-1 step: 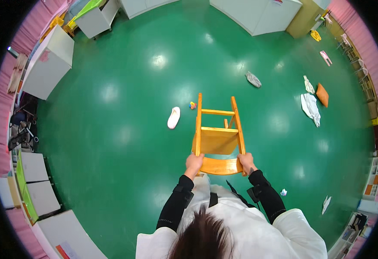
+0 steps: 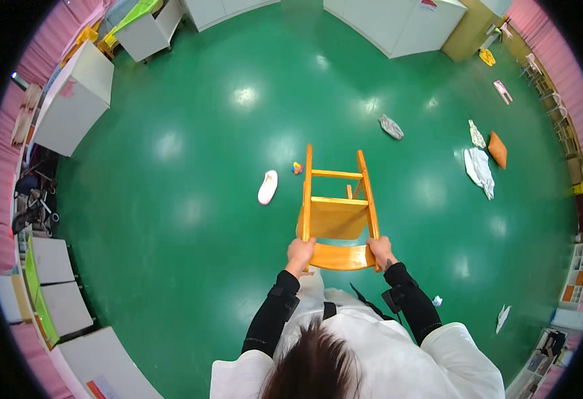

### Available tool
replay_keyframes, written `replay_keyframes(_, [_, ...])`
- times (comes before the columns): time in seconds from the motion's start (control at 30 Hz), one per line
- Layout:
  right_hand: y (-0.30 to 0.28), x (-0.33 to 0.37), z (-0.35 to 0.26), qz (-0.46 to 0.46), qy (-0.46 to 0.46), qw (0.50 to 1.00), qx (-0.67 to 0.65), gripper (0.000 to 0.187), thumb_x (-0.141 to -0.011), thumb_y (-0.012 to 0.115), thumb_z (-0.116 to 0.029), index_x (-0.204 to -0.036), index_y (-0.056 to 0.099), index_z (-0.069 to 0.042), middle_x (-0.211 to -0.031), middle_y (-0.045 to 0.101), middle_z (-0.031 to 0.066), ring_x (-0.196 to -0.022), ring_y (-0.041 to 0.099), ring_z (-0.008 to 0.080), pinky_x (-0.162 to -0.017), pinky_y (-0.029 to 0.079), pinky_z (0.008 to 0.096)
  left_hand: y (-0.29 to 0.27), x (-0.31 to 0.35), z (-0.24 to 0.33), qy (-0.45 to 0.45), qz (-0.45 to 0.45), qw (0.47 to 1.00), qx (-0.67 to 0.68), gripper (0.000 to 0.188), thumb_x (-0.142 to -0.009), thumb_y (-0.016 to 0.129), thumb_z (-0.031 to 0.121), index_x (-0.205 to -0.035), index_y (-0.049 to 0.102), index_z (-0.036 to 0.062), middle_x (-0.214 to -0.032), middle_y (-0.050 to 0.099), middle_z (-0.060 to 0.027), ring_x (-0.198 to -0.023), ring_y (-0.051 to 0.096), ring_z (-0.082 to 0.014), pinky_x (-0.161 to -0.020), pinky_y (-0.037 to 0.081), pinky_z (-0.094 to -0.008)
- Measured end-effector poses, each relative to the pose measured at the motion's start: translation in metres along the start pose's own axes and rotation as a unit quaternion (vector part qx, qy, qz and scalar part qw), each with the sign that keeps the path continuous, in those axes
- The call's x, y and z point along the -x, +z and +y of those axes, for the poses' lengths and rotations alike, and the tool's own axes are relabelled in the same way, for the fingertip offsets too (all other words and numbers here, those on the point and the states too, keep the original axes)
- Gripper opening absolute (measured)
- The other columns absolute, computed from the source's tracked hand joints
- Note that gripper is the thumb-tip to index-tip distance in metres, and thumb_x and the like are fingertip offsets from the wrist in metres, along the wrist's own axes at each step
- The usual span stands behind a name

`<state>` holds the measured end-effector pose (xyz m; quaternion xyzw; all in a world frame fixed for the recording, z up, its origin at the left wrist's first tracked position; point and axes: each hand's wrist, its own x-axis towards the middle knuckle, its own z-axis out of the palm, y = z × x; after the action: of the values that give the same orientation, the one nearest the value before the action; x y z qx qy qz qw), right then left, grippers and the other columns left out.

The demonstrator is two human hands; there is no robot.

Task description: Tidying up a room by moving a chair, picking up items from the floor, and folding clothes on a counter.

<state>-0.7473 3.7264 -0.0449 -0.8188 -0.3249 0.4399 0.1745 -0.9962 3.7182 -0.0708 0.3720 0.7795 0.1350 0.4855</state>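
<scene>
A small wooden chair (image 2: pixel 342 257) is tipped in front of me, its curved backrest nearest my body and its legs and rungs pointing away. My left hand (image 2: pixel 300 254) is wrapped round its left back post, and my right hand (image 2: pixel 382 251) grips the right post in the same way. The seat panel shows between the posts. Beyond the chair's left side a pale pink slipper (image 2: pixel 268 187) lies on the green floor. Close to the slipper is a small multicoloured toy (image 2: pixel 297 168).
To the right lie a grey cloth item (image 2: pixel 391 127), a white garment (image 2: pixel 479 173), a patterned cloth (image 2: pixel 477 133) and an orange cushion (image 2: pixel 497 149). White scraps (image 2: pixel 437 301) are nearer. White cabinets (image 2: pixel 78 100) line the left; others (image 2: pixel 398 26) stand at the far side.
The slipper, the toy and the cloths on the floor appear slightly nearer to me. Both hands keep their hold on the chair.
</scene>
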Motion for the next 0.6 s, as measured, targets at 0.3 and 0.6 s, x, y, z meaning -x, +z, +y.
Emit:
replay_keyframes(0.3, [0.003,-0.192,-0.201,0.022,0.012,0.999,0.021,0.03,-0.067,0.06,-0.013,-0.078,0.055,0.014,-0.072,0.059,0.0189,-0.062,0.059,0.0262,-0.055,0.044,0.0374,-0.051,-0.198,0.198,0.012,-0.008,1.0,-0.01,0.048,-0.071,0.054,0.041,-0.088,0.061,-0.0029,-0.087,0.061,-0.0233,-0.085,0.058,-0.0364,-0.074,0.045,-0.0421])
replay_keyframes(0.6, [0.031,-0.408,-0.417,-0.014,-0.017,0.999,0.035,0.035,-0.067,0.059,-0.017,-0.085,0.056,0.014,-0.081,0.06,0.0243,-0.076,0.06,0.0328,-0.064,0.046,0.0377,-0.119,-0.413,0.392,0.01,0.017,1.0,-0.009,0.041,-0.073,0.057,0.037,-0.087,0.061,-0.0019,-0.081,0.063,-0.0176,-0.076,0.061,-0.0312,-0.067,0.045,-0.0385])
